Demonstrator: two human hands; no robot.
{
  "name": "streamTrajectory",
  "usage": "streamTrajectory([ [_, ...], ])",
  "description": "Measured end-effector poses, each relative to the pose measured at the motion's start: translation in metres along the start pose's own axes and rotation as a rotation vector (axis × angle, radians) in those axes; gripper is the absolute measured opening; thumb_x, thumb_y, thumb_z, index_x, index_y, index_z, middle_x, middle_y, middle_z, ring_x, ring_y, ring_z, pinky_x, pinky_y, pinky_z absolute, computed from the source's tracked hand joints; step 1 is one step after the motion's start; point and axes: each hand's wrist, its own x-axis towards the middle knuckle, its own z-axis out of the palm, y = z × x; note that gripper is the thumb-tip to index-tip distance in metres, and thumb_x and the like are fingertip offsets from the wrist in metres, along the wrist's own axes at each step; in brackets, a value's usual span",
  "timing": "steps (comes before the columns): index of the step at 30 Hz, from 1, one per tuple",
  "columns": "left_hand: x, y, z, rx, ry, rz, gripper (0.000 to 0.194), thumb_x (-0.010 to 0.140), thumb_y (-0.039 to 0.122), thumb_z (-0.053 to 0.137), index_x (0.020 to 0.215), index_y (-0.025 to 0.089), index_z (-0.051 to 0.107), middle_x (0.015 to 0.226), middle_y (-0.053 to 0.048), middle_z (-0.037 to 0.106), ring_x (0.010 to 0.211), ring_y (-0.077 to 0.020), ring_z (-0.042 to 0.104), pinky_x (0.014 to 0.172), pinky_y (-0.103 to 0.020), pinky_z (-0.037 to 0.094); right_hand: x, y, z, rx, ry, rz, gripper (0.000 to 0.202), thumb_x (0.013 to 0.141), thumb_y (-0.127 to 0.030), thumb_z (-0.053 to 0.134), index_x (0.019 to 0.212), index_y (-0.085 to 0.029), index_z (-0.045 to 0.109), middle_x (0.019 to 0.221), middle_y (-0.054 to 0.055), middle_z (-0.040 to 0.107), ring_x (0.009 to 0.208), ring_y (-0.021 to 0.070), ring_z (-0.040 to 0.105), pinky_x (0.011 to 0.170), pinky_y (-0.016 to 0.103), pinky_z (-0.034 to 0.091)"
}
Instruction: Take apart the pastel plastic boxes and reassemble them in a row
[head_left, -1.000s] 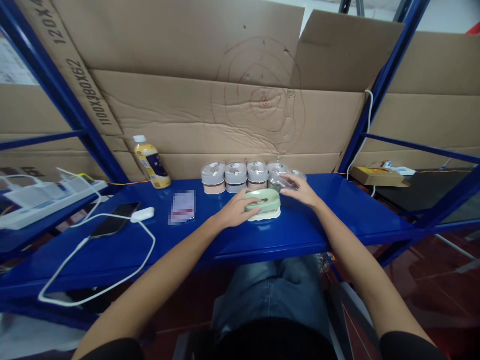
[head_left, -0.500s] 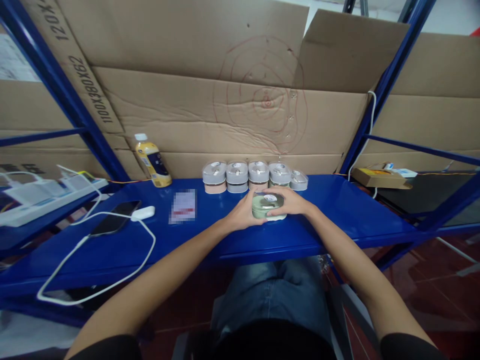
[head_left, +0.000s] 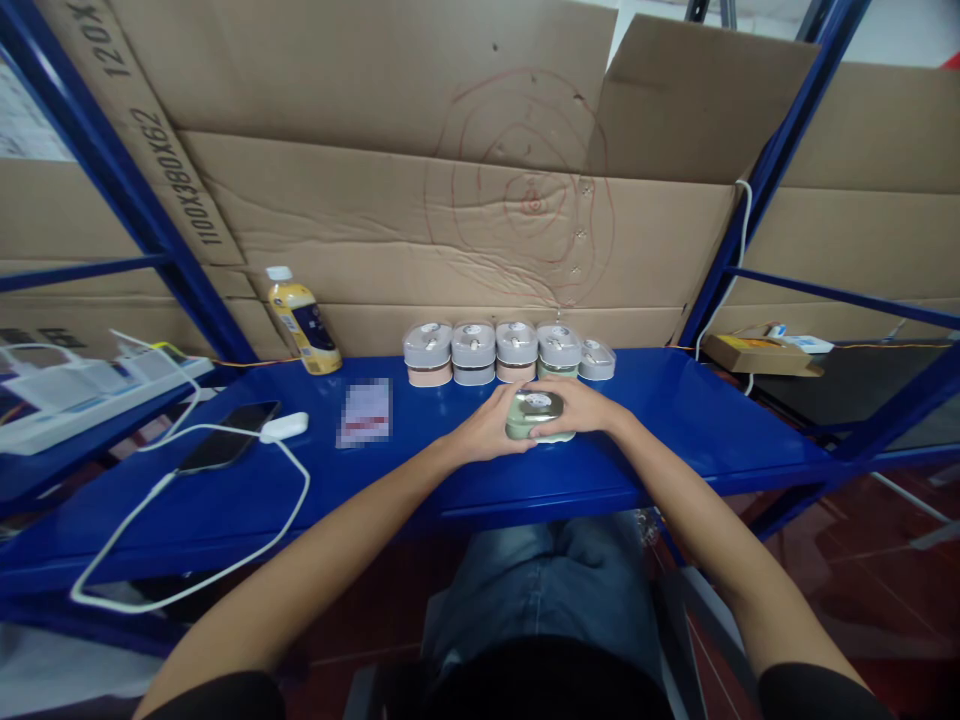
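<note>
Basically, left hand: the left hand is wrapped around the left side of a green oval box with a clear lid, grasping it.
Right hand: the right hand grips the same box from its right side, so that's 2 hands on 1 box.
Green box: near the front edge of the blue shelf, with a white scalloped piece peeking out at its lower right; can't tell how the lid is seated.
Back row: 4 clear-lidded boxes side by side just behind the hands, bases pinkish, grey, pinkish and green, plus 1 smaller translucent piece at the right end.
Left side: yellow bottle by the cardboard, pixelated flat item, black phone beside a white cable.
</note>
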Motion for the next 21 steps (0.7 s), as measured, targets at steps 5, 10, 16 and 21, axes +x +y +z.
streamTrajectory([
  [5, -0.006, -0.004, -0.005, 0.021, -0.026, -0.019, 0.107, 0.077, 0.053, 0.082, 0.161, 0.020, 0.025, 0.158, -0.021, 0.040, 0.147, -0.0389, 0.044, 0.121, -0.055, 0.039, -0.025, -0.007, 0.006, -0.085, 0.065, 0.079, 0.090, 0.075, -0.070, 0.079, 0.152, -0.030, 0.054, 0.139, 0.013, 0.062, 0.125, 0.0373, 0.063, 0.107, 0.054, 0.052],
  [10, -0.008, -0.010, -0.006, 0.023, -0.009, -0.081, 0.095, 0.081, 0.055, 0.078, 0.158, 0.021, 0.032, 0.149, -0.018, 0.052, 0.135, -0.0358, 0.057, 0.116, -0.054, 0.046, -0.093, 0.011, -0.019, -0.224, 0.152, 0.246, 0.084, 0.082, -0.069, 0.072, 0.154, -0.033, 0.050, 0.141, 0.011, 0.061, 0.129, 0.0386, 0.060, 0.109, 0.054, 0.050],
  [16, -0.004, -0.001, -0.007, 0.076, -0.041, -0.103, 0.079, 0.086, 0.053, 0.072, 0.151, 0.019, 0.044, 0.143, -0.018, 0.055, 0.135, -0.0379, 0.055, 0.115, -0.055, 0.046, -0.165, 0.098, -0.079, -0.497, 0.262, 0.715, 0.083, 0.084, -0.074, 0.064, 0.149, -0.024, 0.054, 0.134, 0.017, 0.063, 0.122, 0.0383, 0.064, 0.110, 0.051, 0.047],
  [21, -0.002, 0.003, -0.009, 0.136, -0.061, -0.102, 0.073, 0.088, 0.052, 0.068, 0.148, 0.019, 0.047, 0.141, -0.018, 0.055, 0.134, -0.0373, 0.055, 0.113, -0.055, 0.046, -0.145, 0.169, -0.103, -0.454, 0.402, 1.040, 0.071, 0.097, -0.063, 0.049, 0.142, -0.009, 0.055, 0.139, 0.031, 0.056, 0.131, 0.0447, 0.057, 0.111, 0.057, 0.041],
])
